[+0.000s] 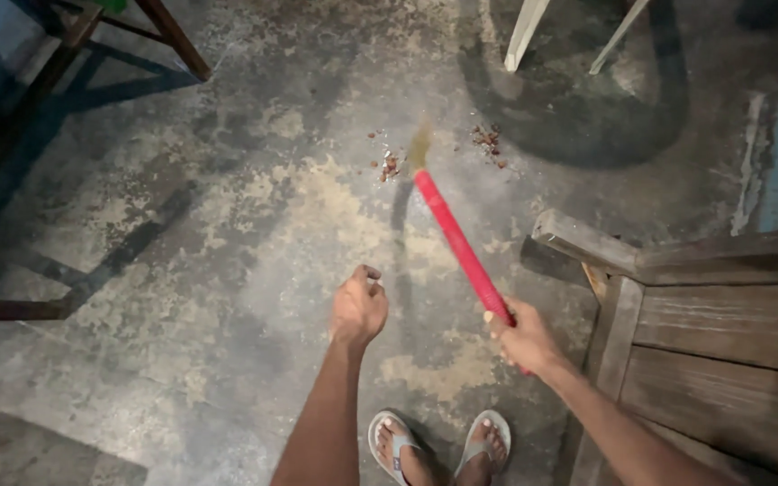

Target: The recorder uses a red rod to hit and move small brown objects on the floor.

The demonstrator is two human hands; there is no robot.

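1. Broom (461, 247): red cylindrical handle, slanting from lower right up toward upper left over the floor; its lower end sits inside the closed right hand (524, 340).
2. Bristle head (420, 147): pale, straw-coloured, blurred; at the handle's far end, low over the concrete.
3. Debris (391, 165): small reddish-brown crumbs in 2 patches, just left and right of the bristles.

Bare stained concrete floor (227, 270) open ahead of my hands. Weathered grey wooden chair (704, 306) crowds my right side. Dark wooden frame legs (65, 54) far left; white legs (526, 31) beyond.
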